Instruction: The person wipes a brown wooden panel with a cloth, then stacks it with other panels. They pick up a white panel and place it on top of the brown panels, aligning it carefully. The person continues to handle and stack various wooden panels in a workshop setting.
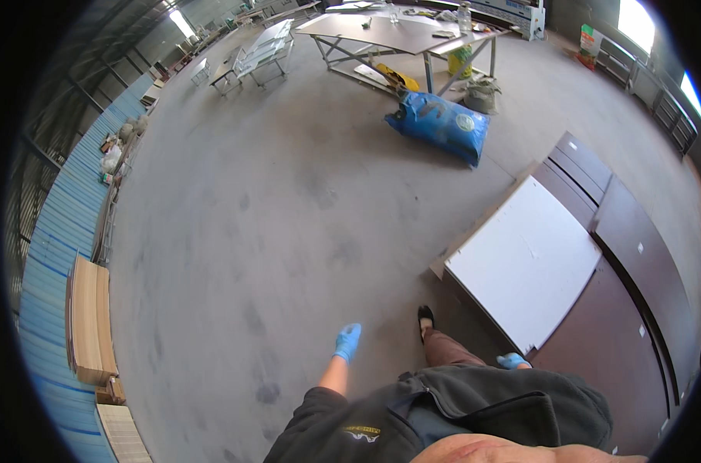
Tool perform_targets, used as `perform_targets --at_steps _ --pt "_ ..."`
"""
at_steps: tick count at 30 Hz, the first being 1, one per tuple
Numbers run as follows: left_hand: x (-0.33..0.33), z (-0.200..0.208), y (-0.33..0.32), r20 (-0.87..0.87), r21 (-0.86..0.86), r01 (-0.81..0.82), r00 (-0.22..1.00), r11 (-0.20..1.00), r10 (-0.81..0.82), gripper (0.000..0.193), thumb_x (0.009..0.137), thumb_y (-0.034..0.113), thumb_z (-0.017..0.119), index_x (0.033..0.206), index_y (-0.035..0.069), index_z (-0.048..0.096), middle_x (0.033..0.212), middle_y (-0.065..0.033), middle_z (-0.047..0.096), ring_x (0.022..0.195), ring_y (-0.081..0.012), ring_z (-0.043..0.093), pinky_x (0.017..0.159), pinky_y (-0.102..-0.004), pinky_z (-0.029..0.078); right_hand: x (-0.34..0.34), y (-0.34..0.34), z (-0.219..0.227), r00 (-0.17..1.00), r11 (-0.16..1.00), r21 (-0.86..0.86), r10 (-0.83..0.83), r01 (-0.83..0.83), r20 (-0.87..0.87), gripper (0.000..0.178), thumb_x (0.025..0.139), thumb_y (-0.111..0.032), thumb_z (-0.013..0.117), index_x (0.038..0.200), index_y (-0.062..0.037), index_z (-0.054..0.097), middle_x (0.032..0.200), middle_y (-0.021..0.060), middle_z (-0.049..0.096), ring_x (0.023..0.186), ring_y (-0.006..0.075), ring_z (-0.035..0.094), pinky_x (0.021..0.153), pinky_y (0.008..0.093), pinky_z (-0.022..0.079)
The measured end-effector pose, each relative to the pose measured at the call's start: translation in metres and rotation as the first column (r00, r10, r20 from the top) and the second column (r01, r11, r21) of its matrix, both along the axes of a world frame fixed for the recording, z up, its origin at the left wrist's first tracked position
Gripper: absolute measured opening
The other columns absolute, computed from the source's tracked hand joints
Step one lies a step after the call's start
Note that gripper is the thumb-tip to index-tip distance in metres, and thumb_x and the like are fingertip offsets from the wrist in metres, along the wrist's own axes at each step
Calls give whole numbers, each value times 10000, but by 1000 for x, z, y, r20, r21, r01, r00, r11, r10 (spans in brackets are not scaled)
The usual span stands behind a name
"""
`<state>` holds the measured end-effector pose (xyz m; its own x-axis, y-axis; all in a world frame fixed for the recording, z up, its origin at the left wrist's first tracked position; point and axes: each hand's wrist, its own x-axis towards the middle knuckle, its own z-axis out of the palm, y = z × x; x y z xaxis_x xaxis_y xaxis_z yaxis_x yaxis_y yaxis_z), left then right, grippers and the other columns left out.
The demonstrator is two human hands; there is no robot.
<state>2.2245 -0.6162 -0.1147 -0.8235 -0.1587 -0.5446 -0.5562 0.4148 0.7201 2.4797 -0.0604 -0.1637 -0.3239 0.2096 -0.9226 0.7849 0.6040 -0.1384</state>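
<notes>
My left hand [348, 342], in a blue glove, hangs out over the grey floor with its fingers stretched and nothing in them. My right hand [513, 360], gloved in blue too, shows only in part beside my dark jacket. It is by the near corner of a white panel [524, 258]; whether it touches the panel I cannot tell, and its fingers are mostly hidden. The white panel lies on top of dark brown panels [597, 355] stacked at the right.
Ahead lies a stuffed blue sack [443, 127] in front of a metal-framed worktable [389, 35]. Wooden boards [92, 320] are stacked along the blue wall [65, 231] at the left. Metal frames [265, 50] stand at the far left, and dark racks [675, 119] at the far right.
</notes>
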Motion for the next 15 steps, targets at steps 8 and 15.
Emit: perform_targets --at_steps 8,15 --pt "-131 54 -97 565 -205 178 825 962 -32 706 1026 578 579 1420 -3 652 1431 -222 676 1288 -381 651 1114 -484 492 -385 -14 -46 854 854 26 520 -520 6 544 971 -527 613 1304 -124 760 1438 196 669 1356 376 621 1123 486 485" --pt "-297 53 -144 705 -215 -102 672 971 227 709 1003 571 608 1399 -15 659 1411 -242 680 1277 -386 655 1099 -480 501 -874 -157 128 774 950 58 284 -306 -566 617 1035 -505 531 1486 -94 622 1501 200 624 1411 400 560 1184 465 436"
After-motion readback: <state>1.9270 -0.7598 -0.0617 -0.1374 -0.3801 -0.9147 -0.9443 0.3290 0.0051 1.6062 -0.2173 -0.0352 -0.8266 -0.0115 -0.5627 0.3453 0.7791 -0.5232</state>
